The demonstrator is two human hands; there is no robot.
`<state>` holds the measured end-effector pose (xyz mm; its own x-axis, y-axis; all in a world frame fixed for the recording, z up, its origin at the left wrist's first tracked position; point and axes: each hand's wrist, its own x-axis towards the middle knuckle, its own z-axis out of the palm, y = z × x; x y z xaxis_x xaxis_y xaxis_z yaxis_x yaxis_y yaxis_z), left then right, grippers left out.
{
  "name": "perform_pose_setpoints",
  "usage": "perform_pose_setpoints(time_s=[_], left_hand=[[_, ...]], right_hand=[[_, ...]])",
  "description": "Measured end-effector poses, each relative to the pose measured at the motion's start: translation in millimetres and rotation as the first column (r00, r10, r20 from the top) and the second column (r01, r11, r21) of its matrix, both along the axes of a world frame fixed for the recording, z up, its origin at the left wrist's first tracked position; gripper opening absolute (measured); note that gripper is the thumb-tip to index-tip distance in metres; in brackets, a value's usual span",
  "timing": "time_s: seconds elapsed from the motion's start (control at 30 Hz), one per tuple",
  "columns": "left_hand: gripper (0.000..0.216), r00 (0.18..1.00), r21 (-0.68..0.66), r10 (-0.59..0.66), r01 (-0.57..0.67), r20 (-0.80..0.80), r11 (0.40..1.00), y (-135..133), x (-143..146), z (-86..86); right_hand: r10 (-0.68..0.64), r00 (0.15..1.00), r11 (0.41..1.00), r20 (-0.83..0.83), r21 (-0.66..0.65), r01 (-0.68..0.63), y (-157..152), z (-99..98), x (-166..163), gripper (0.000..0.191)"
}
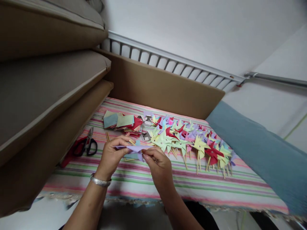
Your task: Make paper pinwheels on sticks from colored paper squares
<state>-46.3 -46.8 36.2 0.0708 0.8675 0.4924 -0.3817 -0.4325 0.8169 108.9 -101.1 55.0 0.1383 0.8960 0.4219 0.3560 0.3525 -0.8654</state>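
Between my two hands, above the striped cloth (134, 182), is a piece of purple paper (136, 149) with pointed, partly folded corners. My left hand (117, 148) pinches its left side between thumb and fingers. At its right side my right hand (158, 159) grips an edge with thumb and forefinger. Light blue paper (131, 156) and thin wooden sticks lie on the cloth beneath and behind the hands. Just beyond sits a stack of coloured paper squares (126, 120). To the right spreads a large group of paper pinwheels (182, 140) on wooden sticks.
Scissors (86, 145) with dark handles lie left of my hands, beside a red object (68, 158). Large stacked cushions (55, 83) rise on the left. A brown panel (158, 84) and a metal railing (168, 59) stand behind. A blue padded surface (254, 153) borders the right.
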Motion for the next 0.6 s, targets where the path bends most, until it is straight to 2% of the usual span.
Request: perform_pose_setpoints(time_s=[0.27,0.6], left_hand=[[0.009,0.997,0.009,0.020,-0.020,-0.075,1.000,1.0,-2.5,-0.8],[0.006,0.997,-0.026,0.036,-0.038,-0.067,0.999,2.1,-2.2,-4.2]], right_hand=[[-0.017,0.999,1.000,-0.035,-0.019,0.017,-0.7,0.2,-2.3,0.016],[-0.049,0.998,0.998,-0.049,-0.049,0.046,-2.3,1.3,-4.4,0.016]])
